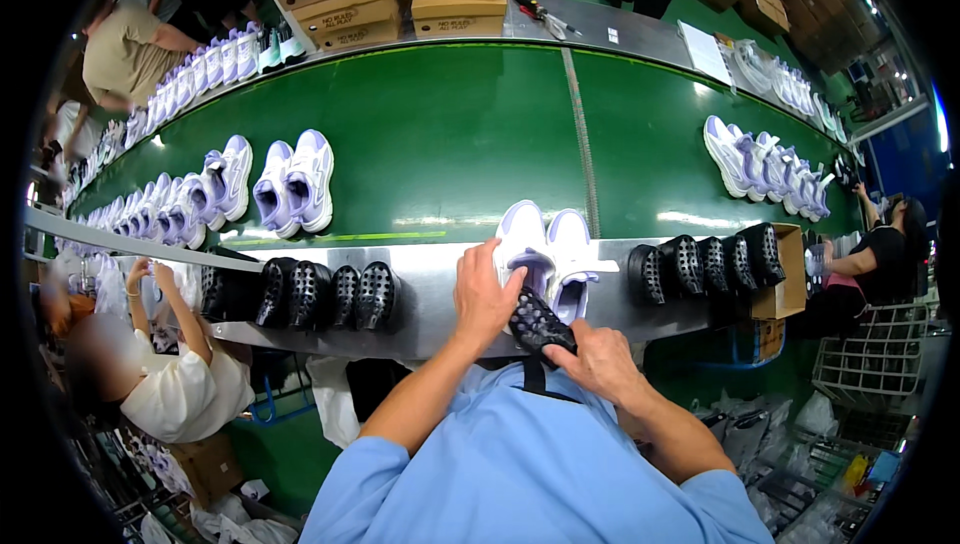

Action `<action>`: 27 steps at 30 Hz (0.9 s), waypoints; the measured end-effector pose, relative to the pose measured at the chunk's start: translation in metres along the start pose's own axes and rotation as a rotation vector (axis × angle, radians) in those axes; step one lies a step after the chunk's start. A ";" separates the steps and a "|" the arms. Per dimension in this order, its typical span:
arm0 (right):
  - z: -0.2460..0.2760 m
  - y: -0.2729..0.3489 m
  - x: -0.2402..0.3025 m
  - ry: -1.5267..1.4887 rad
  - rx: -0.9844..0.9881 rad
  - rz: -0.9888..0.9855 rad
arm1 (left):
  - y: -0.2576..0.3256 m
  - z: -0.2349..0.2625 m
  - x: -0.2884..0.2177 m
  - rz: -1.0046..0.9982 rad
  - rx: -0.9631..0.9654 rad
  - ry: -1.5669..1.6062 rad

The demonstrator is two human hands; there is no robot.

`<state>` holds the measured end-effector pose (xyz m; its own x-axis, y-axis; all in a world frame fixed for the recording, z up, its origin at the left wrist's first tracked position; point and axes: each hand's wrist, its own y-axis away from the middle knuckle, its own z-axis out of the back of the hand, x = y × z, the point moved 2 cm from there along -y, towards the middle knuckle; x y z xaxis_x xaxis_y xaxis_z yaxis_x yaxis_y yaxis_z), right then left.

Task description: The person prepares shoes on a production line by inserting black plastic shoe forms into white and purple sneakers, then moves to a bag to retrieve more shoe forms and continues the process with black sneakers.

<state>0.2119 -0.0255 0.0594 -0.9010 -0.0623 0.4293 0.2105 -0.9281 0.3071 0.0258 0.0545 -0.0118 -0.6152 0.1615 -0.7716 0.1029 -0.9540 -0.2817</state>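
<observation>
Holding a soft-looking white-and-purple shoe (pixel 522 231) with the left hand (pixel 484 294), maybe to steady it; gripping a black, bumpy, foot-shaped block (pixel 541 323) in the right hand (pixel 600 362), between both, at the shoe's opening.

Two short lines of dark capitals stand on the fronts of the tan boxes (pixel 460 14) stacked at the top, left of centre; any print on the white sheet (pixel 705 52), upper right, is too small to read.
</observation>
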 end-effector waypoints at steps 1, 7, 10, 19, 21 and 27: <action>0.003 -0.002 -0.007 0.022 -0.003 -0.007 | -0.014 -0.005 0.008 -0.001 -0.011 -0.019; 0.002 -0.037 -0.019 0.204 0.004 -0.071 | -0.027 -0.039 0.024 -0.449 0.563 0.061; -0.063 -0.065 -0.005 0.218 -0.139 0.044 | -0.019 -0.049 0.045 -0.381 0.652 0.055; -0.105 -0.089 -0.005 0.232 -0.267 0.316 | -0.033 -0.021 0.051 -0.080 0.611 0.243; -0.121 -0.103 -0.010 0.191 -0.253 0.170 | -0.042 -0.018 0.040 -0.064 0.602 0.248; -0.064 -0.051 0.006 -0.273 -0.542 0.345 | -0.013 0.018 0.059 -0.046 0.304 0.068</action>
<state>0.1718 -0.0021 -0.0082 -0.6744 -0.3582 0.6457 0.1849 -0.9285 -0.3219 -0.0260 0.0722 -0.0431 -0.5588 0.2130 -0.8015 -0.1688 -0.9754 -0.1416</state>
